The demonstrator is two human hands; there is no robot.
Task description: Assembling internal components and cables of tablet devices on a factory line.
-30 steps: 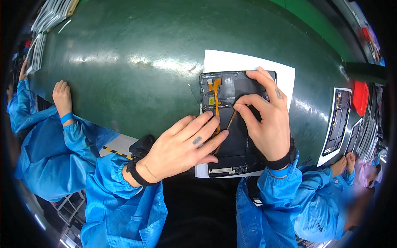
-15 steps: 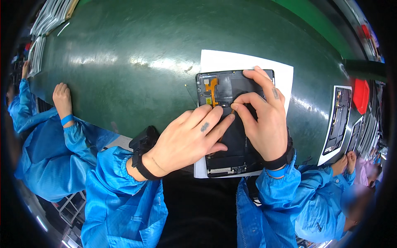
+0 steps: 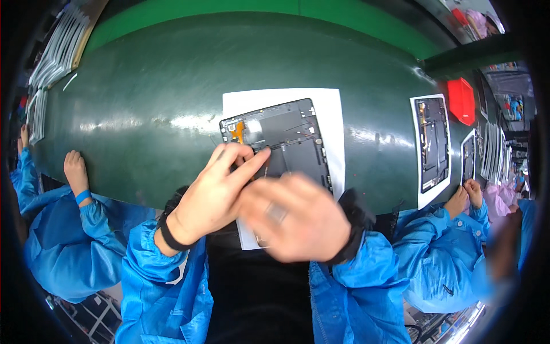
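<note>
An opened tablet (image 3: 297,159) with a black inner frame lies askew over a white sheet (image 3: 332,123) on the green table. My left hand (image 3: 209,186) rests over its left part, index finger stretched to touch the middle, the other fingers bent and apart, with nothing visible held. An orange flex cable (image 3: 238,133) shows at the tablet's upper left, above those fingers. Smeared by motion, my right hand (image 3: 298,221) covers the lower part of the tablet, close by my left thumb. Its fingertips cannot be made out.
To the right, another opened tablet (image 3: 432,143) lies on white paper, near a red bin (image 3: 460,101). Racked panels (image 3: 60,49) stand at the far left. Co-workers' hands rest at the table edge: one hand (image 3: 75,171) at left, a pair (image 3: 465,195) at right.
My right hand has left the tablet's upper middle and come down toward me and to the left. The tablet now sits turned and further left in view, as the whole view has shifted.
</note>
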